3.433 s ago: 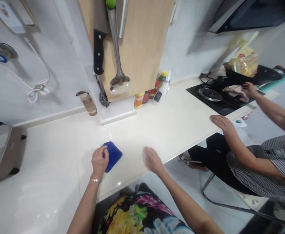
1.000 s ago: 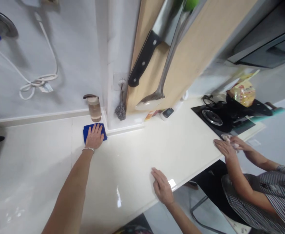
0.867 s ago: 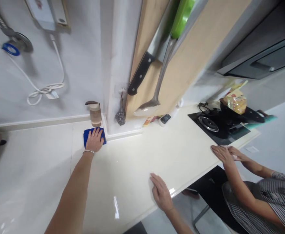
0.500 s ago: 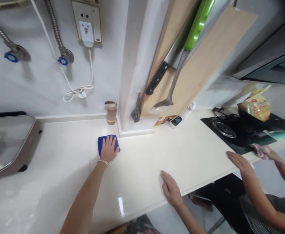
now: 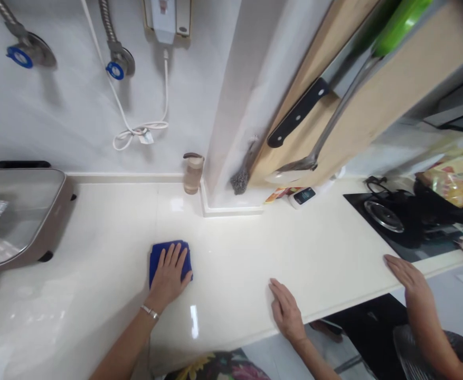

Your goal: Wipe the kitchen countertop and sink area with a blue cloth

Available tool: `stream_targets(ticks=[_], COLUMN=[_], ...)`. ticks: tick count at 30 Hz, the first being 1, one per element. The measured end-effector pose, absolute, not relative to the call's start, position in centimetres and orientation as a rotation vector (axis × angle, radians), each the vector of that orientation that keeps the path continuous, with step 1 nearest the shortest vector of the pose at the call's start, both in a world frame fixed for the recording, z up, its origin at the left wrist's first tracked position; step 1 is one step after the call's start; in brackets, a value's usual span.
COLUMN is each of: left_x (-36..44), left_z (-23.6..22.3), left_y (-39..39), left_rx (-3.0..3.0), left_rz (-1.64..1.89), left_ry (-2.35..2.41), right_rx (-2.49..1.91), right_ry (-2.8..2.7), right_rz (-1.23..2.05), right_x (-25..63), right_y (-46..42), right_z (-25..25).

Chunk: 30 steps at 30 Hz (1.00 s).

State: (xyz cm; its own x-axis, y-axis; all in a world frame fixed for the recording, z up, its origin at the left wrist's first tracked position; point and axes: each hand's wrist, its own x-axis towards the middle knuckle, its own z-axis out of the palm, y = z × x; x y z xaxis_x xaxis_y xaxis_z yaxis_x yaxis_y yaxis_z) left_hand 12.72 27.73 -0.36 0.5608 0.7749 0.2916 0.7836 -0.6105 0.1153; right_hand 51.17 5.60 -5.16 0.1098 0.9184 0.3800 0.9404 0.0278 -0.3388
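Note:
My left hand (image 5: 170,274) lies flat with its fingers spread, pressing on a folded blue cloth (image 5: 157,258). The cloth is flat on the white countertop (image 5: 231,269), and part of it is hidden under my palm. Near the counter's front edge, my right hand (image 5: 289,314) rests with straight fingers close together and nothing in it. A small cup with a brown handle (image 5: 193,177) stands against the wall, beyond the cloth.
An electric pan (image 5: 49,211) sits at the left. Hanging at the wall corner are a steel scrubber (image 5: 239,182), a knife (image 5: 298,113) and a ladle (image 5: 326,132). To the right, a co-worker's hand (image 5: 407,274) touches the counter near a black cooktop (image 5: 397,232).
My left hand has drawn the blue cloth back from the wall toward me and slightly left. The view has shifted. My right hand stays by the counter edge.

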Motion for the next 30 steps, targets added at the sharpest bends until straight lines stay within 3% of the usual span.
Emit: stream_targets(ticks=[20,30], left_x=[19.9,19.1], left_z=[-0.4,-0.6], left_y=[53.2,56.3], left_rx=[-2.637,-2.666], left_rz=[-0.522,-0.497], left_ry=[-1.738,-1.653], right_rx=[-1.958,-1.947], right_ry=[-1.810,-1.834], right_rz=[0.047,-0.032], right_x=[51.1,51.0], right_y=[5.4,5.8], right_z=[-4.5,-4.3])
